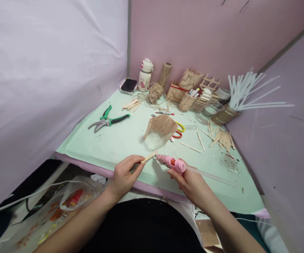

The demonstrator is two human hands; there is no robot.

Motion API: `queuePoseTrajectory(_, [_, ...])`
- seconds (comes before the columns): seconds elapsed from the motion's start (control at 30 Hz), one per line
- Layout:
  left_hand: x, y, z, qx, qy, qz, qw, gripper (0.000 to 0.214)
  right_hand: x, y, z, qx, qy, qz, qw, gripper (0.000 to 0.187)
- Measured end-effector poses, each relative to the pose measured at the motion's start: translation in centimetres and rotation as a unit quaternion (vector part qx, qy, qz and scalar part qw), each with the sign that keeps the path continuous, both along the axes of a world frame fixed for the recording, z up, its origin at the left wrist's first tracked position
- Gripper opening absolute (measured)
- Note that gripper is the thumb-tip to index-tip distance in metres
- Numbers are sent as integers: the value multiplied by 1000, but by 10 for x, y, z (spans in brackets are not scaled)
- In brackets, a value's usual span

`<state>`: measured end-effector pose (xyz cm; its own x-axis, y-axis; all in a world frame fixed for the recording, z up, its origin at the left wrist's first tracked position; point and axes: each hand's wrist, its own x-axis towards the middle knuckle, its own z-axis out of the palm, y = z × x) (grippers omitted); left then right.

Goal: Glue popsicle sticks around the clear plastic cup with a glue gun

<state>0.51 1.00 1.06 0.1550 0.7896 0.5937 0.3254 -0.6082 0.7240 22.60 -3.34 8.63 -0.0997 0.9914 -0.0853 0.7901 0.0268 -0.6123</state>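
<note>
Between the thumb and fingers of my left hand point(127, 174) is a short wooden craft stick point(148, 157), its free end pointing up and right. My right hand point(191, 181) is closed around a pink hot glue gun point(170, 162), with a long clear glue stick point(212, 175) sticking out of its back. The gun's nozzle is at the tip of the craft stick; whether they touch I cannot tell. Just beyond stands a clear plastic cup point(155, 139), partly covered by a wall of craft sticks point(162, 125).
Green-handled pruning shears point(107, 121) lie open at the left. Scissors point(179, 130) rest behind the cup. Loose craft sticks point(224, 139) are scattered right. Along the back are a bottle point(144, 75), twine point(155, 92), a pen holder point(187, 102) and white glue sticks point(243, 92).
</note>
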Motion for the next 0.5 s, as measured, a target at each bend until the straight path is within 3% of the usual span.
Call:
queuePoseTrajectory(0.23, [-1,0,0,-29,-14,3,999,14,3,-14,-20,57,49,-62,995,38])
queuePoseTrajectory(0.4, [-1,-1,-1,-30,-9,11,999,15,4,-19,-21,35,46,-42,997,32])
queuePoseTrajectory(0.5, [-1,0,-1,-29,-6,12,999,15,5,-24,-18,63,53,-50,995,28])
